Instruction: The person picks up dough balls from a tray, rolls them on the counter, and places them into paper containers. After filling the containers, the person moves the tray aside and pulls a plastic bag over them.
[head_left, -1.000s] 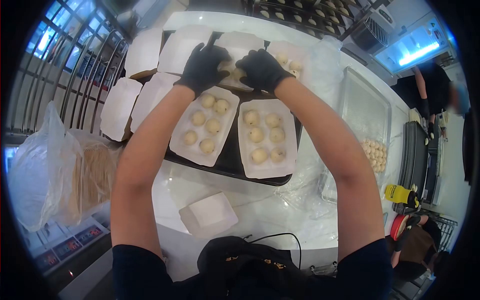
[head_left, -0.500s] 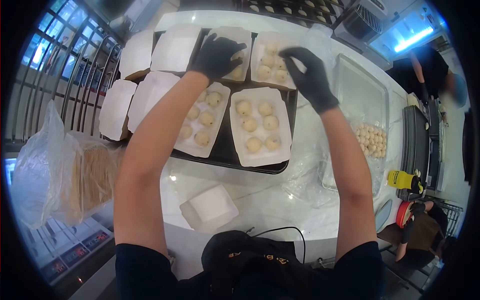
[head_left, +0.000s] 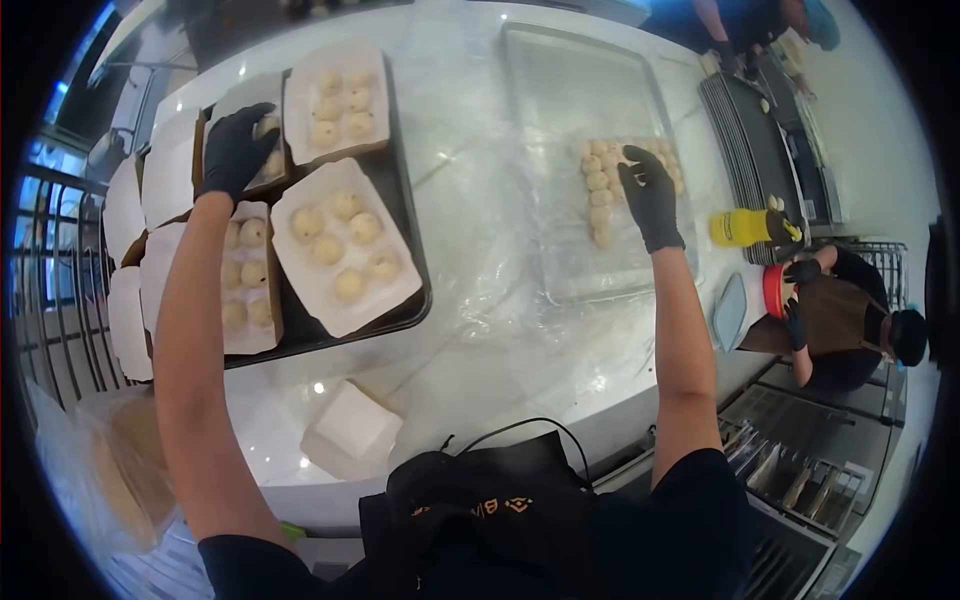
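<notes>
My left hand (head_left: 238, 150), in a black glove, hovers over a paper tray at the back of the black baking pan (head_left: 418, 270), its fingers curved and apart beside pale dough balls (head_left: 266, 127). Over the clear plastic tray (head_left: 560, 285) on the right, my right hand (head_left: 652, 205), gloved too, has thumb and fingers spread at a cluster of small pale balls (head_left: 597, 180). Two white paper trays stand close to my left hand: the back one (head_left: 372, 140) and the tilted front one (head_left: 335, 310), each with several dough balls.
A loose white paper tray (head_left: 350, 430) lies near the front counter edge. Plastic film (head_left: 480, 270) covers part of the counter. To the right are a yellow bottle (head_left: 738, 228) and stacked dark trays (head_left: 745, 150). A co-worker holds a red container (head_left: 773, 290); another person stands beyond.
My right hand has moved from the back paper tray over to the small balls in the clear tray. My left hand stays at the back paper trays. The view has swung right.
</notes>
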